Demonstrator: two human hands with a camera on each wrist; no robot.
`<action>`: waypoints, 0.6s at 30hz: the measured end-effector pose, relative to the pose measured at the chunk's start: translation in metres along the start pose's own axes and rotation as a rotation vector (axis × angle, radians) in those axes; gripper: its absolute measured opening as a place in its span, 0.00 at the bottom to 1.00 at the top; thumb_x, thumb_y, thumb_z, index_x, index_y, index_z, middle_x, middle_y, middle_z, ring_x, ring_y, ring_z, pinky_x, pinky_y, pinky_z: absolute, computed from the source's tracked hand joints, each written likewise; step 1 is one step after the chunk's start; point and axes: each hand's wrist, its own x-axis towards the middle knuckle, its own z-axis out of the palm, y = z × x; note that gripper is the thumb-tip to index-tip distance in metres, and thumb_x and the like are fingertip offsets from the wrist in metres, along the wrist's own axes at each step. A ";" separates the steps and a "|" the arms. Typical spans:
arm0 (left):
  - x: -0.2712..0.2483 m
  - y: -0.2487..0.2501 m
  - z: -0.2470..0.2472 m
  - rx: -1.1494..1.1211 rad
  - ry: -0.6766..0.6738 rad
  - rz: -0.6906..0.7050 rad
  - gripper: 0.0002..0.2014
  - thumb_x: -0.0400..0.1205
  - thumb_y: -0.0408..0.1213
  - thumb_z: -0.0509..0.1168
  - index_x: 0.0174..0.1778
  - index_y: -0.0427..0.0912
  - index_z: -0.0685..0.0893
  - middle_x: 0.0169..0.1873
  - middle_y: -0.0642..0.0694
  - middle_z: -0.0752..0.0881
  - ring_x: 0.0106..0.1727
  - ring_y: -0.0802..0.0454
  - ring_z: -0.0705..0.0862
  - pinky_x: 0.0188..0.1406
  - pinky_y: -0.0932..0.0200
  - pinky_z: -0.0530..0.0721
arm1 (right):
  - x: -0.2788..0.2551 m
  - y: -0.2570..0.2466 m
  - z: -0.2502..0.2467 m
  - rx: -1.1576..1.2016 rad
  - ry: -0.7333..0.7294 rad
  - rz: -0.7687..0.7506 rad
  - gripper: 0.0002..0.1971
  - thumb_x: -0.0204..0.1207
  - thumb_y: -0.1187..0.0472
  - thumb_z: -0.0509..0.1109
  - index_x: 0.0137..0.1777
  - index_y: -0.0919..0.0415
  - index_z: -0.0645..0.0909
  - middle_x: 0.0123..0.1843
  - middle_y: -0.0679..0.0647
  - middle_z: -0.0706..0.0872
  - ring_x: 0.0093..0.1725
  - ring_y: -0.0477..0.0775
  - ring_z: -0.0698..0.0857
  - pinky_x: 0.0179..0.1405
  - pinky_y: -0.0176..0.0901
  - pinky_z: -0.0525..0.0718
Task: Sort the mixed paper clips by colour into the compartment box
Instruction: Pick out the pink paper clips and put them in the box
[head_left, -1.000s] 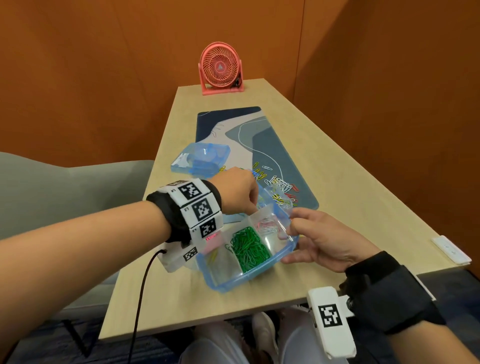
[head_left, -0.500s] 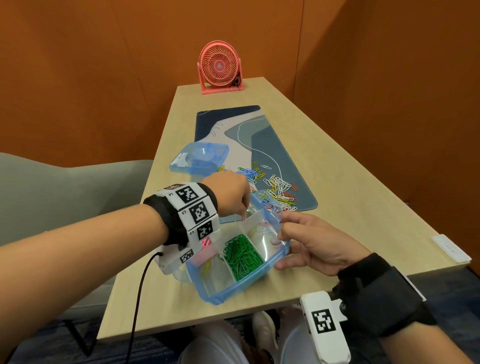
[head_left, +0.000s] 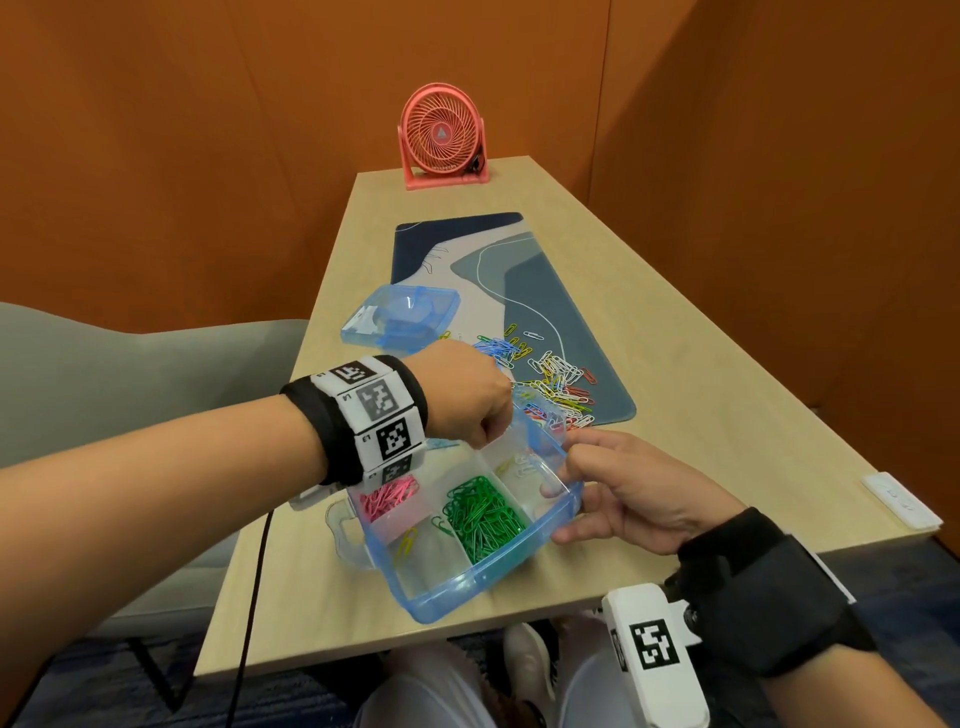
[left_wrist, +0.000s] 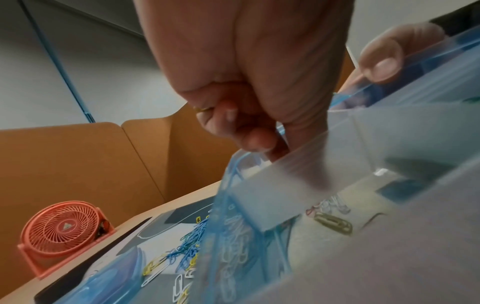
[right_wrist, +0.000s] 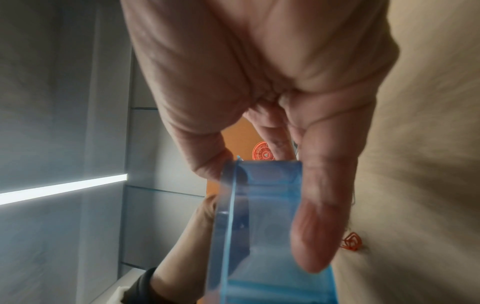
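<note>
The translucent blue compartment box (head_left: 519, 564) sits near the table's front edge. Its compartments hold green clips (head_left: 483, 514), pink clips (head_left: 387, 499), one yellow clip (head_left: 408, 540) and a few white clips (head_left: 524, 462). My left hand (head_left: 493, 436) reaches in from the left and pinches the box's far rim with curled fingers (left_wrist: 257, 142). My right hand (head_left: 566, 493) grips the right wall, thumb inside and fingers outside. In the right wrist view, that blue wall (right_wrist: 259, 205) runs between the thumb and fingers. Beyond the box, the mixed clips (head_left: 550, 379) lie on the mat.
The box's blue lid (head_left: 400, 317) lies at the mat's left edge. The patterned desk mat (head_left: 493, 260) runs toward a pink fan (head_left: 441, 135) at the table's far end. A white strip (head_left: 901, 501) lies on the table's right edge. A red clip (right_wrist: 351, 243) rests on bare wood.
Both hands have drawn the box a little toward me and to the left. The pink clips' compartment has come out from under my left wrist.
</note>
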 end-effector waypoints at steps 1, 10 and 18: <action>0.000 0.000 0.000 0.021 -0.008 0.016 0.07 0.74 0.40 0.65 0.44 0.51 0.87 0.33 0.49 0.81 0.34 0.50 0.74 0.23 0.66 0.59 | 0.000 0.000 0.001 -0.003 -0.004 0.002 0.18 0.77 0.75 0.56 0.64 0.67 0.79 0.49 0.64 0.80 0.47 0.64 0.81 0.30 0.48 0.90; 0.001 -0.002 0.004 -0.032 -0.018 0.047 0.13 0.77 0.45 0.64 0.56 0.59 0.86 0.40 0.56 0.86 0.46 0.52 0.82 0.33 0.64 0.67 | 0.001 0.001 0.002 -0.041 -0.005 0.007 0.15 0.77 0.75 0.57 0.60 0.67 0.79 0.39 0.59 0.84 0.34 0.59 0.86 0.31 0.49 0.89; 0.004 -0.002 0.006 -0.011 0.005 0.099 0.09 0.76 0.42 0.63 0.47 0.54 0.87 0.28 0.54 0.74 0.36 0.53 0.73 0.32 0.62 0.70 | 0.000 -0.001 -0.002 -0.050 -0.041 0.001 0.15 0.77 0.75 0.56 0.50 0.61 0.82 0.40 0.57 0.86 0.39 0.61 0.84 0.31 0.49 0.89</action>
